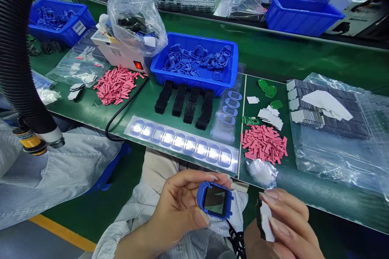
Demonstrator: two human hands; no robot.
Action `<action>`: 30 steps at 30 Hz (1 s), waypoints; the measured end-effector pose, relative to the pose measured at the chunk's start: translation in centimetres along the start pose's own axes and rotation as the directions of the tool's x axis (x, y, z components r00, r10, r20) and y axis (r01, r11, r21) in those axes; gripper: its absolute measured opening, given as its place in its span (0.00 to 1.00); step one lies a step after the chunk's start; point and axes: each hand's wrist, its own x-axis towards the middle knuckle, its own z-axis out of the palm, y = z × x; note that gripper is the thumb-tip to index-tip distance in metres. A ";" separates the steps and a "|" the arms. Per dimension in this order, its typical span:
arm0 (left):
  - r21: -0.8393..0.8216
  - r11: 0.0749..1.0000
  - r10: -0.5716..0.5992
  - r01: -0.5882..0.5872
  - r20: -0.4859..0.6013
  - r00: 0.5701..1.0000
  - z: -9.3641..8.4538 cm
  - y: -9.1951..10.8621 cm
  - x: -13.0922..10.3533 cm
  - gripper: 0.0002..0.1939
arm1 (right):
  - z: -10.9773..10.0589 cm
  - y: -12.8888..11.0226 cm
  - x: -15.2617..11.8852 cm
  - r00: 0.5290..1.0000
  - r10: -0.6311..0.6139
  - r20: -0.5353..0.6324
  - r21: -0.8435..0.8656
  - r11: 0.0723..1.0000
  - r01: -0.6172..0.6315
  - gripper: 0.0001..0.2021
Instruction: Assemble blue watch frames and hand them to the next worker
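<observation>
The blue case (201,195) is pinched by the left hand (179,202), the black-and-white piece (266,222) by the right hand (290,222); edge-only contact is advised.

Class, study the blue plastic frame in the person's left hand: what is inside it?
Inside the blue plastic frame sits a dark, glossy rectangular panel. Anything behind that panel is covered.

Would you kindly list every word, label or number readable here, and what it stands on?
Nothing is legible; these are too small or blurred:
White label on the leftmost blue plastic bin.
Printing on the white box with a red switch.
Dark sticker on the yellow hose collar.
Marks on the white machine, upper right.
</observation>
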 end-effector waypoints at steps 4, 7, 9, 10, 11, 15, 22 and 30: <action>-0.020 1.000 0.002 -0.002 0.011 1.000 0.3 0.0 0.0 0.14 | 1.8 -0.6 0.1 0.980 -0.074 -0.185 -0.066 0.996 0.062 0.08; -0.045 0.999 0.013 -0.012 0.042 0.999 0.4 -0.1 0.0 0.14 | 1.7 -1.2 0.4 0.996 -0.009 -0.086 -0.075 0.997 0.002 0.08; -0.059 0.998 0.018 -0.014 0.060 0.998 0.5 -0.2 0.2 0.14 | 1.2 -1.6 0.5 0.999 -0.039 0.002 -0.095 0.995 0.039 0.07; -0.061 0.998 0.014 -0.010 0.060 0.998 0.5 -0.3 0.2 0.15 | 0.8 -1.7 0.7 0.997 -0.048 0.057 -0.117 0.992 0.054 0.06; -0.058 0.998 0.005 -0.002 0.057 0.998 0.5 -0.4 0.2 0.15 | 0.5 -1.7 0.8 0.991 -0.063 0.114 -0.137 0.988 0.078 0.05; -0.040 0.999 -0.029 0.030 0.033 0.999 0.3 -0.9 0.2 0.15 | -0.2 -1.7 1.4 0.953 -0.103 0.285 -0.188 0.969 0.161 0.05; -0.032 0.992 -0.121 0.119 -0.092 0.988 -0.9 -1.9 0.1 0.17 | 0.5 -0.7 0.9 0.902 -0.219 0.372 -0.235 0.918 0.320 0.12; -0.149 0.936 -0.346 0.317 -0.238 0.908 -1.1 -1.8 0.1 0.18 | -2.6 5.4 3.7 0.980 -0.130 0.152 -0.340 0.924 0.176 0.08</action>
